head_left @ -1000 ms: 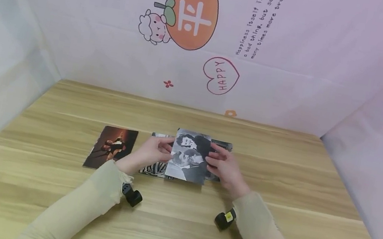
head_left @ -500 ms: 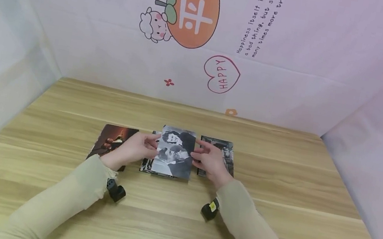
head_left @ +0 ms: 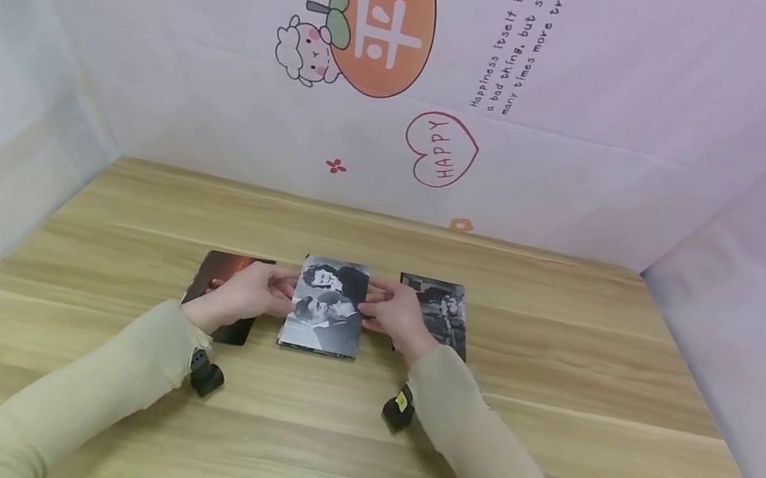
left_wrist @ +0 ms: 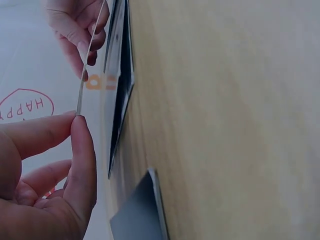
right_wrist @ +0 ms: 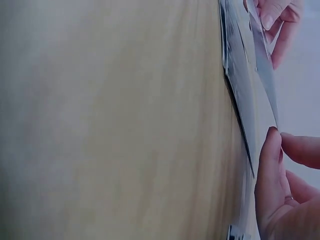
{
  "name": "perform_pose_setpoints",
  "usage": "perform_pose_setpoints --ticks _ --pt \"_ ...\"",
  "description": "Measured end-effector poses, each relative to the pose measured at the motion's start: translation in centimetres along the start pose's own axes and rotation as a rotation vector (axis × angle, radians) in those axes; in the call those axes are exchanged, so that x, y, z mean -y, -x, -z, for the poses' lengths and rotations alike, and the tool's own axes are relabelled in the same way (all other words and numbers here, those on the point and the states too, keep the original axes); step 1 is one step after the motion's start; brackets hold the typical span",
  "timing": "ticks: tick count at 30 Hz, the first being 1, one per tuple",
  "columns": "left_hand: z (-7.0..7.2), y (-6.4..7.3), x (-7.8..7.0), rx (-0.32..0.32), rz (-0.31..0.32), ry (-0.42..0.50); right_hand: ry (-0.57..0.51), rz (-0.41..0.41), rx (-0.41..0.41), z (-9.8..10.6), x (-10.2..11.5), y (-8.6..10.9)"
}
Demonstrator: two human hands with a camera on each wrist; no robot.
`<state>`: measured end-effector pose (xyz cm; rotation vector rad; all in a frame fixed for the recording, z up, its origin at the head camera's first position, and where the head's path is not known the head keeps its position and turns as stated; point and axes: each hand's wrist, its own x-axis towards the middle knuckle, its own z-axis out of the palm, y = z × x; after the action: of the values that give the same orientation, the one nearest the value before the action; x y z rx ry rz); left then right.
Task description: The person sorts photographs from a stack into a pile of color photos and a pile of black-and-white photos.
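Observation:
Both hands hold one black-and-white photo card (head_left: pixel 326 318) showing two people, at the middle of the wooden table. My left hand (head_left: pixel 246 294) pinches its left edge between thumb and finger, and my right hand (head_left: pixel 400 318) pinches the right edge. In the wrist views the card is lifted a little above other cards (right_wrist: pixel 239 85) lying on the table, which it almost wholly covers from above. A dark reddish-brown photo card (head_left: pixel 236 331) lies partly under my left hand. To the right, another black-and-white photo card (head_left: pixel 445 310) is partly hidden by my right hand.
The wooden table (head_left: pixel 316 456) ends at a white cloth backdrop (head_left: pixel 212 75) with printed drawings and words. Cloth walls also stand at left and right. Black wrist cameras (head_left: pixel 206 375) hang below the sleeve cuffs, close over the table.
Both hands have carried the photo card leftward, from between the middle and right cards to over the middle ones. The right card now shows more; my left hand covers part of the left card.

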<state>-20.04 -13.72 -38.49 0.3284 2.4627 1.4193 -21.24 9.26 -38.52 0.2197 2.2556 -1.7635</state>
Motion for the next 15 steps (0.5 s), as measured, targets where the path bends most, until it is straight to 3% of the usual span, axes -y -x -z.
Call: perform_pose_setpoints --ticks 15 --pt "0.05 -0.85 0.33 0.005 0.050 -0.094 0.088 0.005 -0.027 -0.53 -0.34 -0.54"
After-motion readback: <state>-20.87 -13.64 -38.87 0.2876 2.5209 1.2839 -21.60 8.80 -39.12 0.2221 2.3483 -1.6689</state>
